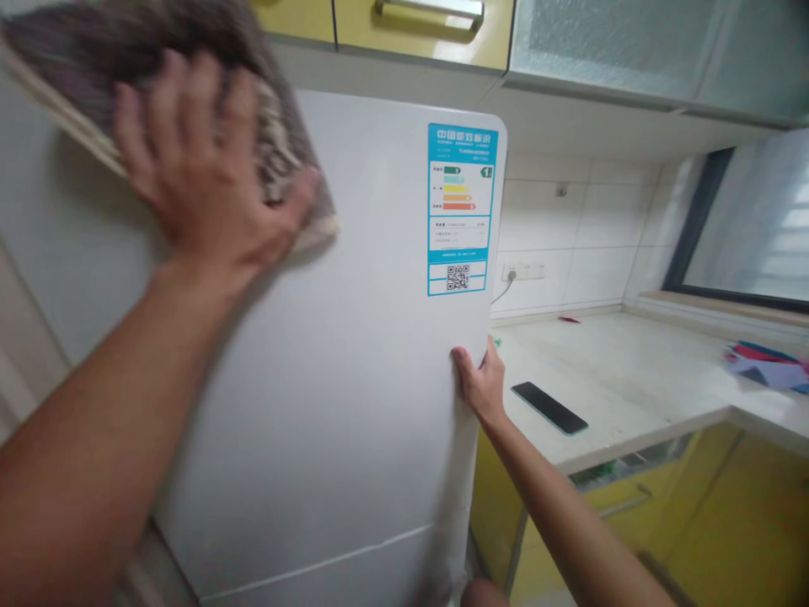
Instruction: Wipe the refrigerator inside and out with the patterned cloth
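Note:
A brown patterned cleaning cloth (278,143) with a pale border lies under my left hand (195,169) at the upper left. My fingers spread over it, somewhat blurred, and the thumb is at its lower right corner. Behind the cloth is a white refrigerator door (341,362) with a blue energy label (463,211) at its upper right. Lower down, my right hand (484,379) grips the door's right edge, thumb on the front face and the other fingers mostly hidden behind it.
To the right runs a pale countertop (632,362) carrying a black phone (549,407) and a pile of coloured papers (768,367). Yellow cabinets (714,514) stand below it. Overhead are a yellow cabinet (417,38) and frosted glass doors (613,42). A plug sits in the wall socket (524,271).

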Available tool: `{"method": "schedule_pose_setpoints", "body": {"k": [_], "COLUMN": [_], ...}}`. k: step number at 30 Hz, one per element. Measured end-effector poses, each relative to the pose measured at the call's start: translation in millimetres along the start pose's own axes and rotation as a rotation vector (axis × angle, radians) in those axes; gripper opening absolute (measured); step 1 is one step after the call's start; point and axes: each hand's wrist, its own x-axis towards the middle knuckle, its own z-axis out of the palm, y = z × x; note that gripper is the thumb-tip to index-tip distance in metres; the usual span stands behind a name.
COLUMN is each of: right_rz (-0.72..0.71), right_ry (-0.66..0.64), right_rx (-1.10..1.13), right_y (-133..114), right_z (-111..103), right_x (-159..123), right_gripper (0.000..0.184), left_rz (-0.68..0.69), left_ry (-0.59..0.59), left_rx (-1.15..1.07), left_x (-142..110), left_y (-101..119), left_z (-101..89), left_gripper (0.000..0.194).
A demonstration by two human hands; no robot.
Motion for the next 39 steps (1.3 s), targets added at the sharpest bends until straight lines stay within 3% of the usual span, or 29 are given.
{"method": "schedule_pose_setpoints", "body": {"k": [2, 5, 7, 8, 11, 13, 15, 17, 18, 20, 22, 27, 29, 31, 33, 36, 37, 39], "right_rz": [-0.006, -0.022, -0.035, -0.04, -0.032, -0.019, -0.007, 0.0, 0.002, 0.006, 0.012, 0.018, 0.02, 0.033, 0.045, 0.046, 0.045, 0.047], "right_ry": [-0.002, 0.003, -0.002, -0.004, -0.01, -0.002, 0.02, 0.042, 0.046, 0.043, 0.026, 0.024, 0.026, 0.009, -0.005, -0.02, -0.034, -0.052], "right_rx": [-0.022, -0.094, -0.137, -0.151, -0.164, -0.148, -0.125, -0.108, -0.103, -0.093, -0.087, -0.061, -0.028, 0.011, 0.038, 0.077, 0.099, 0.145], "right_y": [2, 5, 6, 6, 4, 2, 1, 0, 0, 1, 3, 7, 8, 8, 8, 8, 8, 9], "right_z": [-1, -2, -3, -3, -4, -2, 0, 2, 3, 3, 2, 2, 3, 3, 2, 1, 1, 1], "right_x": [0, 0, 0, 0, 0, -1, -2, -3, -4, -4, -4, -4, -4, -4, -4, -4, -3, -3], "right_gripper": [0.064, 0.063, 0.064, 0.065, 0.066, 0.065, 0.064, 0.065, 0.066, 0.066, 0.065, 0.06, 0.06, 0.061, 0.063, 0.062, 0.062, 0.061], "left_rz": [0.194, 0.626, 0.778, 0.799, 0.693, 0.468, 0.151, -0.035, -0.052, 0.021, 0.131, 0.393, 0.516, 0.645, 0.734, 0.704, 0.623, 0.36], "left_ry": [-0.054, -0.126, -0.133, -0.129, -0.061, 0.051, 0.207, 0.28, 0.261, 0.138, 0.021, -0.136, -0.173, -0.179, -0.179, -0.156, -0.101, 0.019], "left_rx": [0.003, -0.106, -0.151, -0.14, -0.06, -0.006, 0.008, -0.035, -0.066, -0.122, -0.159, -0.23, -0.259, -0.266, -0.243, -0.203, -0.182, -0.12], "left_x": [-18, -89, -140, -159, -175, -153, -120, -96, -91, -95, -110, -135, -151, -183, -224, -265, -264, -233], "left_y": [50, 106, 116, 110, 61, 15, -21, -36, -33, -10, 27, 114, 134, 140, 128, 78, 56, 11], "left_z": [19.7, 50.0, 60.6, 61.3, 46.3, 28.4, 12.5, 4.9, 5.2, 13.3, 27.8, 65.9, 76.5, 82.4, 82.4, 69.1, 60.4, 37.7], "left_gripper": [0.081, 0.066, 0.046, 0.041, 0.046, 0.056, 0.066, 0.07, 0.071, 0.07, 0.07, 0.069, 0.068, 0.065, 0.062, 0.063, 0.064, 0.071]}}
